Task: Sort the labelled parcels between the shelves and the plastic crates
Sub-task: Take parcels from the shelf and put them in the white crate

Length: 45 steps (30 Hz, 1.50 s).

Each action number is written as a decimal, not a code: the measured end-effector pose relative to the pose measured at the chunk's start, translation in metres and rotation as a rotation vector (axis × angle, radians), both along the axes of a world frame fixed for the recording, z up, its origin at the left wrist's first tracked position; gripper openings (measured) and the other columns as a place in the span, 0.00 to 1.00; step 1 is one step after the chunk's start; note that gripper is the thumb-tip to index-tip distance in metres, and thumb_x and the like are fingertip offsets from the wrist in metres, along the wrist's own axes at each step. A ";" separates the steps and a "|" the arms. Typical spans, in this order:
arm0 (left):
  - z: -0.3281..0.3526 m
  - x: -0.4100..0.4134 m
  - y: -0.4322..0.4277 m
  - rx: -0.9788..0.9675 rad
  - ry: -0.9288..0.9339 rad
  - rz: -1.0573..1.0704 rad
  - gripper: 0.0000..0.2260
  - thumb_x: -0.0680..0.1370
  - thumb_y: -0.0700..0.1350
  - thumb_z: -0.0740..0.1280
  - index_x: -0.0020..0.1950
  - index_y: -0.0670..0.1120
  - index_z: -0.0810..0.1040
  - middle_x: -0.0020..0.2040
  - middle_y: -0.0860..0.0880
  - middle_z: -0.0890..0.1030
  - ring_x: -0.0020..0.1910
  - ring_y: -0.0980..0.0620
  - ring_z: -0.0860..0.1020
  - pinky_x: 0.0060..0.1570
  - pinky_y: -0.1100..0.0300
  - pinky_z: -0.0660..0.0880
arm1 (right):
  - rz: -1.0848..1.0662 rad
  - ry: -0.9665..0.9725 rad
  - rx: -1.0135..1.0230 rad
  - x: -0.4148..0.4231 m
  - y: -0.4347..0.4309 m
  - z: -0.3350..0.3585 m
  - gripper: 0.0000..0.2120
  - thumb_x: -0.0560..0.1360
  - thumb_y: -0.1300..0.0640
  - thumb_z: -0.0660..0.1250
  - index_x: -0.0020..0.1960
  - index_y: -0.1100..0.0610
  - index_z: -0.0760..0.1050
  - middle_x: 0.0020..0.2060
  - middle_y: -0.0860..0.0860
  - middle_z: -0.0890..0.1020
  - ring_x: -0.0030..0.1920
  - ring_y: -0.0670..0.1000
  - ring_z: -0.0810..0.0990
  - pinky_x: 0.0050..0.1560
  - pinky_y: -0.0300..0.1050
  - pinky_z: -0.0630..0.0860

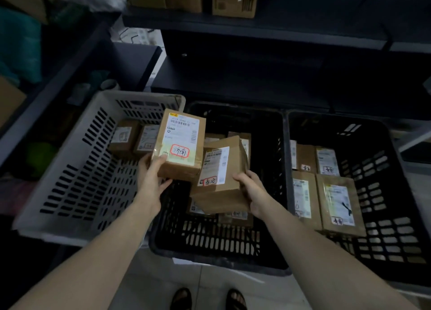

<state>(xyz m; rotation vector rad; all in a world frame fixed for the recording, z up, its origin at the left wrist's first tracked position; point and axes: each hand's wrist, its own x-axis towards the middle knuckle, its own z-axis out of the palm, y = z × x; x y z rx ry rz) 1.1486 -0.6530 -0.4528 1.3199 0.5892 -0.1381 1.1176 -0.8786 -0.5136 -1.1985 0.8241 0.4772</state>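
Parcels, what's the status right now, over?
Left hand grips first parcel, label up. Right hand grips second parcel over middle crate. Nothing blocks either.

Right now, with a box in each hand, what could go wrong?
The right hand grips the tilted parcel by its lower edge, so it might slip into the middle black crate. The left hand holds the upright parcel by its bottom end; it could tip. Both carry similar red-marked labels, so one might land in the wrong crate.
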 end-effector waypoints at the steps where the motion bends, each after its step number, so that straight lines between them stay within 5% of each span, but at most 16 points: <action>1: -0.003 0.000 0.002 0.002 -0.009 0.008 0.16 0.76 0.47 0.66 0.62 0.54 0.68 0.57 0.50 0.78 0.59 0.46 0.76 0.61 0.47 0.71 | 0.000 -0.003 -0.003 0.000 0.005 -0.008 0.35 0.72 0.49 0.71 0.74 0.48 0.59 0.61 0.54 0.74 0.51 0.54 0.77 0.39 0.49 0.78; 9: -0.020 0.021 0.005 -0.012 -0.054 0.082 0.19 0.77 0.48 0.65 0.66 0.51 0.67 0.54 0.50 0.79 0.57 0.46 0.77 0.62 0.48 0.72 | -0.123 -0.075 -0.007 0.016 0.025 -0.060 0.37 0.71 0.47 0.71 0.75 0.42 0.57 0.67 0.51 0.72 0.61 0.54 0.74 0.61 0.57 0.74; 18: -0.037 0.045 0.006 0.001 -0.063 0.089 0.14 0.76 0.50 0.65 0.61 0.54 0.69 0.59 0.48 0.78 0.55 0.49 0.78 0.59 0.49 0.74 | -0.130 -0.228 0.041 0.086 0.026 -0.079 0.34 0.73 0.54 0.69 0.75 0.46 0.60 0.66 0.49 0.74 0.60 0.51 0.77 0.56 0.49 0.77; 23: -0.046 0.059 0.008 -0.006 -0.063 0.113 0.18 0.76 0.52 0.65 0.65 0.52 0.69 0.59 0.47 0.78 0.55 0.49 0.78 0.56 0.51 0.75 | 0.083 -0.238 -0.233 0.122 0.039 -0.094 0.30 0.78 0.56 0.63 0.77 0.49 0.56 0.66 0.51 0.75 0.63 0.54 0.76 0.65 0.55 0.72; 29: -0.039 0.062 0.007 -0.049 -0.047 0.130 0.16 0.76 0.51 0.65 0.63 0.52 0.70 0.56 0.49 0.79 0.54 0.49 0.78 0.54 0.53 0.76 | 0.250 -0.198 -0.471 0.131 0.037 -0.081 0.29 0.77 0.53 0.63 0.76 0.49 0.58 0.65 0.54 0.76 0.61 0.58 0.76 0.63 0.57 0.73; 33: -0.026 0.062 0.026 -0.070 -0.028 0.151 0.16 0.76 0.52 0.65 0.63 0.53 0.70 0.60 0.46 0.76 0.57 0.47 0.76 0.53 0.52 0.76 | 0.432 -0.216 -0.903 0.134 0.040 -0.049 0.28 0.77 0.55 0.61 0.75 0.53 0.58 0.70 0.59 0.61 0.65 0.63 0.68 0.63 0.57 0.71; 39: -0.014 0.078 0.083 -0.063 0.043 0.271 0.14 0.75 0.51 0.67 0.59 0.52 0.71 0.58 0.44 0.76 0.58 0.45 0.75 0.56 0.48 0.75 | 0.553 -0.495 -1.109 0.149 0.075 0.012 0.20 0.80 0.54 0.59 0.70 0.56 0.66 0.67 0.57 0.67 0.65 0.60 0.67 0.62 0.53 0.69; 45: -0.031 0.091 0.150 0.036 0.120 0.319 0.16 0.75 0.53 0.68 0.60 0.53 0.70 0.57 0.45 0.75 0.58 0.45 0.74 0.48 0.51 0.75 | 0.760 -0.773 -1.182 0.176 0.146 0.046 0.17 0.79 0.58 0.59 0.68 0.58 0.71 0.62 0.56 0.72 0.63 0.59 0.67 0.62 0.51 0.67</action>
